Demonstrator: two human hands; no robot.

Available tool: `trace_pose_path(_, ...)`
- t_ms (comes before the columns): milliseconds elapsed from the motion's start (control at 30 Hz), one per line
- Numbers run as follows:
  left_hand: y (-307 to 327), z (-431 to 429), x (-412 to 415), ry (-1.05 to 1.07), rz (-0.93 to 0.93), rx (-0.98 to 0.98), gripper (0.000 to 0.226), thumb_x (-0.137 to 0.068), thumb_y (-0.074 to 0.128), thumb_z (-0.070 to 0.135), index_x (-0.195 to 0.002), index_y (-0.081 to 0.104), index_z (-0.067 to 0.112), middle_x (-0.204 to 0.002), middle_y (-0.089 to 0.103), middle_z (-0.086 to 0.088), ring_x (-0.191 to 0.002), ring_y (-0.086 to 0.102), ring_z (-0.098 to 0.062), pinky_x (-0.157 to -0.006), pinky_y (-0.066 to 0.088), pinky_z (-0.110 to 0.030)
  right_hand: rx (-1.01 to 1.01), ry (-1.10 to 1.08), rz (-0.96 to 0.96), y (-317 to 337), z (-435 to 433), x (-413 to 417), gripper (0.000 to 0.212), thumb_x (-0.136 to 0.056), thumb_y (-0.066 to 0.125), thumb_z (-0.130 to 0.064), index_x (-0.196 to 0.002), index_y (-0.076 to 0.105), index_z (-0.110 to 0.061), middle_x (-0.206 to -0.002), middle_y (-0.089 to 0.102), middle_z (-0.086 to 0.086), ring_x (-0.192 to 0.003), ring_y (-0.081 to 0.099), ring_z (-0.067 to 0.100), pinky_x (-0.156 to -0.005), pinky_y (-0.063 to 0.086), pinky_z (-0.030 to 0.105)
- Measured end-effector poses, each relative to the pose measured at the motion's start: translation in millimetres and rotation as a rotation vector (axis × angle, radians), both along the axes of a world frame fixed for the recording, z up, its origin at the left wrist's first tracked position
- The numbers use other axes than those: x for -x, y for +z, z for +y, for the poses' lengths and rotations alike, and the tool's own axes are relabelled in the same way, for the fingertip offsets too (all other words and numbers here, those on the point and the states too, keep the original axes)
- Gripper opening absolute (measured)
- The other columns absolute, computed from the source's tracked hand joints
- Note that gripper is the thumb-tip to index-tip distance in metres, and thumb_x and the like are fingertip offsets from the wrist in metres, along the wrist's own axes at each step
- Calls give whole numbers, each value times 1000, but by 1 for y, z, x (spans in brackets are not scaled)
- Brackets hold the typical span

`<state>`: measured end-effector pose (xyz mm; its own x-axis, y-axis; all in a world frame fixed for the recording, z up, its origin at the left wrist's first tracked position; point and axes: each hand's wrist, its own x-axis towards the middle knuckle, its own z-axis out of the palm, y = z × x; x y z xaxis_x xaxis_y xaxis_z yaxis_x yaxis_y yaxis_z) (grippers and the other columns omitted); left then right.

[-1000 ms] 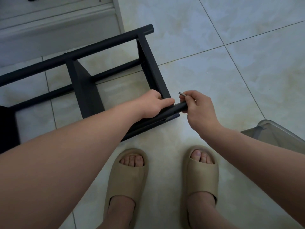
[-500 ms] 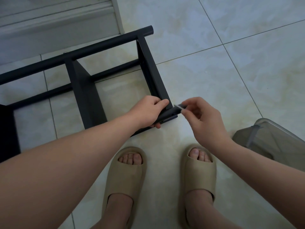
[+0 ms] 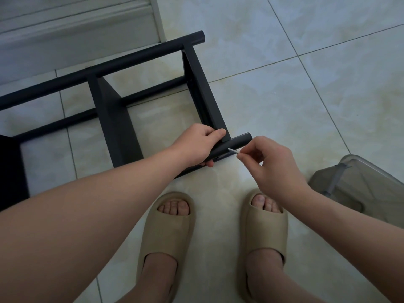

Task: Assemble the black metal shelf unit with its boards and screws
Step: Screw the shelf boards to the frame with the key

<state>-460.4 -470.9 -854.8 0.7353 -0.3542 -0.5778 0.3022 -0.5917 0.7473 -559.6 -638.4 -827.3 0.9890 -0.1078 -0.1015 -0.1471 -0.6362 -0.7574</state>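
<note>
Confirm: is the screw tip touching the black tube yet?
Touching. Head view: the screw, pinched in the right hand, meets the side of the black tube with no gap visible.

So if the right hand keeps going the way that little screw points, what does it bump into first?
Probably the black tube: the right hand aims the screw at its side.

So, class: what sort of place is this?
Probably a room at home: a pale tiled floor, the person's beige slippers, and a clear plastic bin beside the black shelf frame being put together.
</note>
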Motion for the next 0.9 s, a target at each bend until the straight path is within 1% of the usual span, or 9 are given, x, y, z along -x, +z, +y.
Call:
trace_pose_path(200,-2,0,0,-8,0,5,47,-103,49,46,-90,63,3,-50,65,-6,-39,60,-16,-44,44,-21,50,18,-21,0,0,1,14,-90,74,-10,-81,64,-11,-78,63,1,-70,58,21,-68,46,34)
trace_pose_path(333,-1,0,0,-1,8,15,45,-103,48,46,-81,61,9,-51,65,-8,-40,59,-19,-50,45,-27,163,142,-37,2,8,-10,14,-92,73,-14,-83,64,-9,-78,53,-7,-66,48,17,-63,41,33)
trace_pose_path(433,0,0,0,4,-6,6,48,-103,48,44,-89,61,0,-49,64,-3,-39,60,-17,-47,45,-25,195,152,1,2,12,-19,16,-93,72,-19,-84,64,-8,-76,54,-3,-66,47,19,-63,40,35)
trace_pose_path(500,-1,0,1,5,-16,3,48,-103,48,43,-91,62,-2,-47,62,0,-40,61,-16,-44,44,-22,164,102,53,1,14,-21,17,-92,73,-22,-82,64,-12,-71,55,-7,-65,50,16,-63,40,31)
trace_pose_path(567,0,-1,0,9,-19,12,48,-103,49,42,-92,62,-3,-47,61,1,-41,62,-17,-43,44,-22,58,-14,135,-2,16,-21,18,-91,74,-26,-78,63,-18,-69,60,-8,-64,54,10,-60,41,25)
trace_pose_path(633,-1,-1,0,11,-16,20,48,-103,49,41,-92,63,-4,-47,61,1,-41,62,-17,-42,44,-23,-28,-101,189,-2,18,-19,20,-91,74,-26,-75,62,-22,-66,61,-8,-62,55,9,-58,42,23)
trace_pose_path(700,0,-1,0,11,-13,18,48,-104,49,41,-91,62,-4,-46,62,0,-38,60,-16,-40,42,-20,35,-20,156,0,18,-19,19,-92,73,-25,-78,63,-18,-67,58,-8,-62,52,10,-59,40,24)
trace_pose_path(800,0,-1,0,7,-12,17,49,-104,48,41,-89,60,-4,-46,61,0,-39,60,-16,-40,42,-20,268,199,36,5,16,-21,19,-95,69,-22,-85,62,-7,-75,53,-2,-68,44,21,-63,35,35)
trace_pose_path(900,-1,-2,0,4,-8,15,49,-104,48,41,-89,60,-4,-46,60,1,-41,62,-18,-41,44,-22,302,218,31,3,16,-23,20,-95,69,-23,-84,61,-8,-74,51,-3,-66,44,22,-62,34,35)
